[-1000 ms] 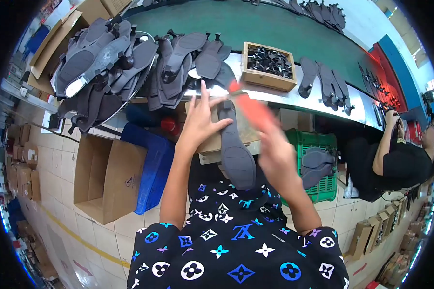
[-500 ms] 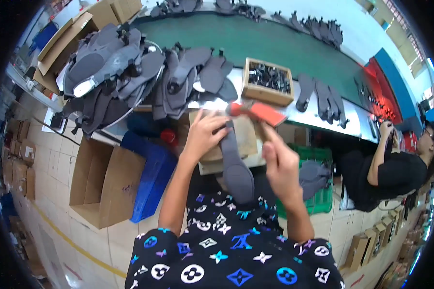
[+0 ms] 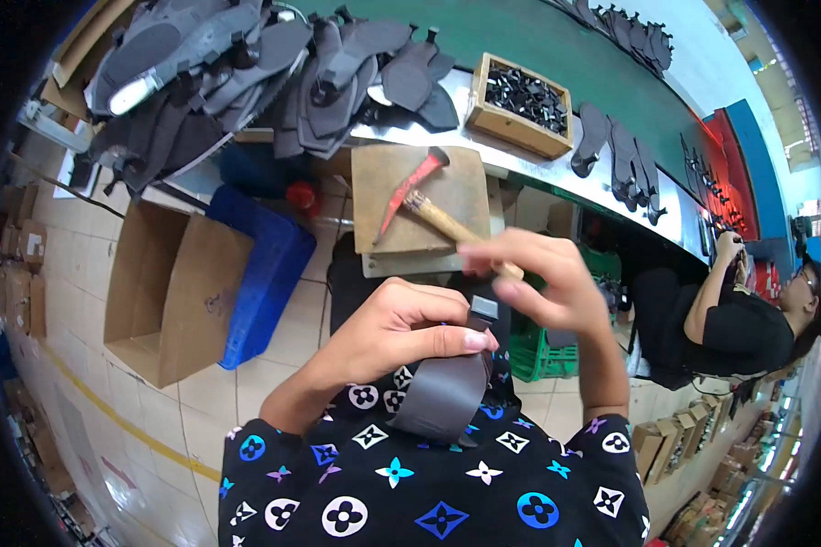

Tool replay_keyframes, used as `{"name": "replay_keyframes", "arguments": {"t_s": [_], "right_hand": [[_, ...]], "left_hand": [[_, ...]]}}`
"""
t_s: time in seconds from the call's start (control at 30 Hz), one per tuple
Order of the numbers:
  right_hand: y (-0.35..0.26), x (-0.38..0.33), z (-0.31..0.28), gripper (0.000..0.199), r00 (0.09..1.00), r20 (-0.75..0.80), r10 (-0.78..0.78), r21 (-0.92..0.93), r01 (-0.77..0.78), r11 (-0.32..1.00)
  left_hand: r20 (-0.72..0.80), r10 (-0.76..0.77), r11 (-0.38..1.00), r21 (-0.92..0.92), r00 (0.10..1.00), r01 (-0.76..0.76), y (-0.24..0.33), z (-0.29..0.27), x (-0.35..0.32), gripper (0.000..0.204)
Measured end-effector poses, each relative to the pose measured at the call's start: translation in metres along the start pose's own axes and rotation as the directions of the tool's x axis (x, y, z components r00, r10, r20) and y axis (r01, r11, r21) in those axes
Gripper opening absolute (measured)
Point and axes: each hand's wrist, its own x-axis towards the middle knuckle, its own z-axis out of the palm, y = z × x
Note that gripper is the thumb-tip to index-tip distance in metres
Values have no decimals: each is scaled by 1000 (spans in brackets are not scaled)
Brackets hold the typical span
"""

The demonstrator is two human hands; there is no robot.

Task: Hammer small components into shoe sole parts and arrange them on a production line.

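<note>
Left grip: left hand (image 3: 401,333) closed around the upper end of a grey sole piece (image 3: 447,392), thumb laid across its top edge.
Right grip: right hand (image 3: 547,283) with fingers curled, fingertips (image 3: 479,260) pinched near the small dark tab at the top of the sole piece; the hand also overlaps the hammer handle, and whether it grips the handle cannot be told.
Worktop (image 3: 538,173): long metal-edged bench with a green belt behind it, running across the upper picture.
Sole stack (image 3: 246,73): heap of dark grey soles on the worktop, upper left.
Cardboard box (image 3: 169,287): open, on the tiled floor at left, beside a blue bin (image 3: 265,273).
Wooden block (image 3: 420,210): square board just above the hands.
Sole piece: held upright over the lap, below the block.
Hammer (image 3: 420,196): red head, wooden handle, lying on the block.
Wooden tray (image 3: 520,105): holds small black parts, on the worktop.
Co-worker (image 3: 730,319): seated at right, dark shirt.
</note>
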Motion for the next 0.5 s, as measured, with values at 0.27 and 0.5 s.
{"name": "replay_keyframes", "arguments": {"t_s": [0.27, 0.5], "right_hand": [[-32, -3, -27, 32, 857, 390, -338, 112, 320, 941], [-50, -11, -19, 29, 816, 397, -420, 219, 360, 907]], "left_hand": [[418, -99, 957, -210, 903, 202, -2, 17, 7, 23], [500, 72, 963, -260, 863, 71, -6, 31, 1, 26]]}}
